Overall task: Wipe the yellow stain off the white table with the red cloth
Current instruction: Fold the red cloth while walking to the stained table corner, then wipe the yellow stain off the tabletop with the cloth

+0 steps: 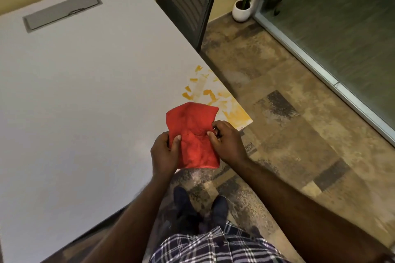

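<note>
The red cloth is held up in the air over the near right corner of the white table. My left hand pinches its left edge and my right hand grips its right edge. The cloth is partly folded and hangs between both hands. The yellow stain is smeared in streaks and blobs on the table's right corner, just beyond the cloth. The stain's near part is hidden behind the cloth.
A grey cable-tray lid is set into the table at the far left. A dark mesh chair stands at the table's far right edge. A potted plant and a glass partition lie further right. My feet stand on patterned floor.
</note>
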